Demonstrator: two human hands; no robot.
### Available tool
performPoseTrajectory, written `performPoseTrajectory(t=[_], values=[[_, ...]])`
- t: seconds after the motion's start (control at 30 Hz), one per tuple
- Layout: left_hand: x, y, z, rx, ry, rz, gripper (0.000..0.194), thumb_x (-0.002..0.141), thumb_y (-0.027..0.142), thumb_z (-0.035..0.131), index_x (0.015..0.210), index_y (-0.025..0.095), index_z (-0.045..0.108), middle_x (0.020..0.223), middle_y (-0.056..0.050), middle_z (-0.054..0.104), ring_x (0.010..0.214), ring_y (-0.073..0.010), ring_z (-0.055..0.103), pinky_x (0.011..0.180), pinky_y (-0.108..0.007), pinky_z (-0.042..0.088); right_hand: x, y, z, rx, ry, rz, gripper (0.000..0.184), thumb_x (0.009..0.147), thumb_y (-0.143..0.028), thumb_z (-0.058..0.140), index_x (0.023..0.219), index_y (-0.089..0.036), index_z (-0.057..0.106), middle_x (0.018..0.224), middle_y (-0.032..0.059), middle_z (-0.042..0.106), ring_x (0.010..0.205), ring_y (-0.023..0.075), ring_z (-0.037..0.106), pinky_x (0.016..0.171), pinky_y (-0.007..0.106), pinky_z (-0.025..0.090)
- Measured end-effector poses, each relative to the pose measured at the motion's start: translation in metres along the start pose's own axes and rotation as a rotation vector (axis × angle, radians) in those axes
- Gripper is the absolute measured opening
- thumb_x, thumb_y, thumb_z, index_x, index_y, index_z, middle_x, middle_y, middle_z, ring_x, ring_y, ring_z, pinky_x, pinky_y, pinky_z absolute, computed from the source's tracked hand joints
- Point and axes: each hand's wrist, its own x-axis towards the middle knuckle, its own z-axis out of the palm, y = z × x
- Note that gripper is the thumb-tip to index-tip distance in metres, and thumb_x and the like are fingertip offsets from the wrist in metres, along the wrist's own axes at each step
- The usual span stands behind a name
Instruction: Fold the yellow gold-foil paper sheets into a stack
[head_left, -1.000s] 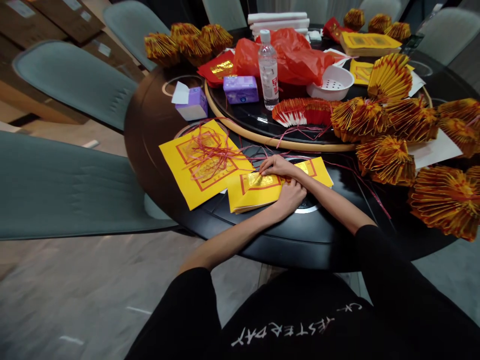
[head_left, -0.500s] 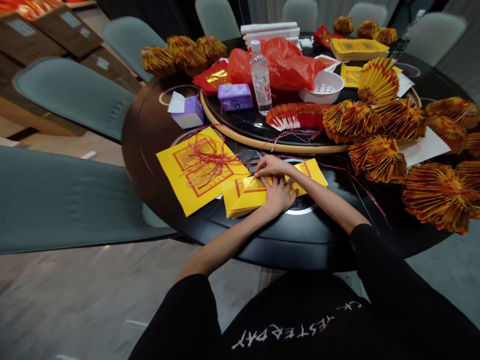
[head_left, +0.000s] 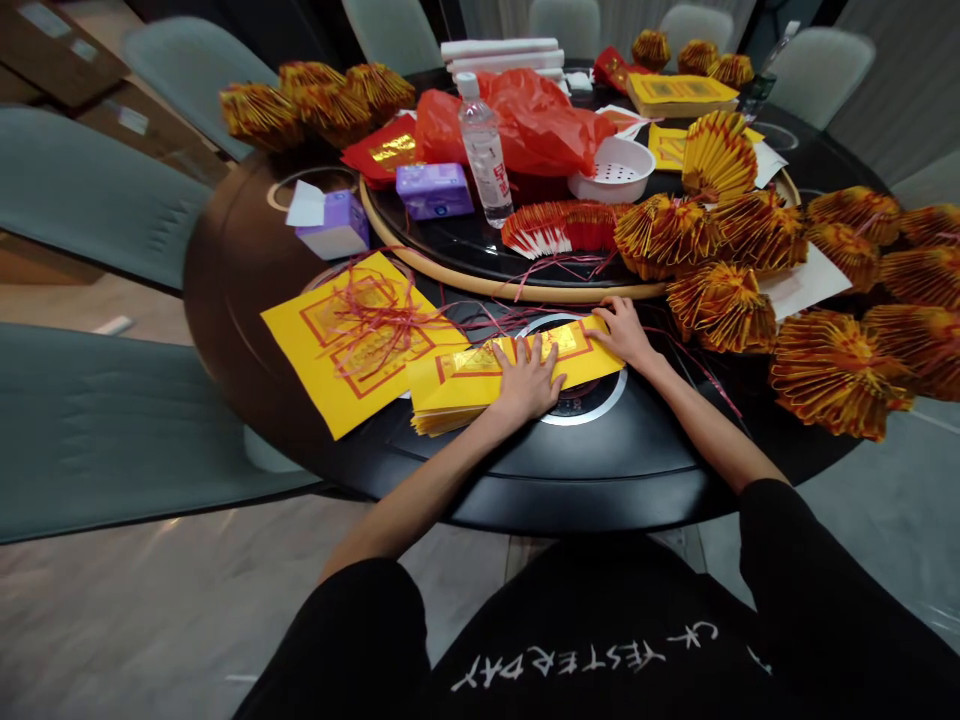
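Note:
A stack of yellow joss paper (head_left: 450, 395), printed in red and gold, lies folded into a long strip near the front of the table. My left hand (head_left: 527, 380) rests on its middle with the fingers spread. At the strip's right end is my right hand (head_left: 622, 332), its fingers stretched out and touching the paper's edge. To the left, a tangle of thin red strings (head_left: 382, 325) lies on a flat yellow sheet (head_left: 300, 350). Loose strands run behind the strip toward the right.
Pleated yellow-and-red paper fans (head_left: 832, 375) crowd the table's right side, with more (head_left: 315, 105) at the far left. The turntable rim (head_left: 480, 283) bears a water bottle (head_left: 485, 155), a red plastic bag (head_left: 525, 125), a white basket (head_left: 613, 175) and a purple tissue pack (head_left: 433, 190).
My right hand has gone from the strip's middle to its right end. My left hand has flattened with fingers spread on the paper. The view has shifted to the right.

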Motion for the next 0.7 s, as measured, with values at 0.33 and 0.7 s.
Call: performPoseTrajectory(t=[0.33,0.7], values=[[-0.003,-0.002,0.001,0.041,0.025,0.011,0.070,0.106,0.050,0.035,0.166,0.013,0.035,0.173,-0.022,0.028,0.158,-0.0504,0.025,0.120,-0.083,0.010,-0.013,-0.010,-0.002,0.169,0.019,-0.046,0.037,0.097,-0.024,0.057,0.132,-0.016,0.067,0.124,0.0148,0.074,0.113,0.0319,0.066,0.102,0.048,0.052],[-0.003,0.001,0.000,0.024,0.052,0.025,0.072,0.102,0.042,0.039,0.162,0.001,0.039,0.170,-0.027,0.031,0.157,-0.0529,0.026,0.122,-0.082,0.006,-0.038,-0.029,-0.002,0.057,-0.276,-0.400,0.061,0.093,0.001,0.048,0.150,-0.018,0.059,0.157,0.0138,0.057,0.156,0.0266,0.041,0.120,0.050,0.044]])
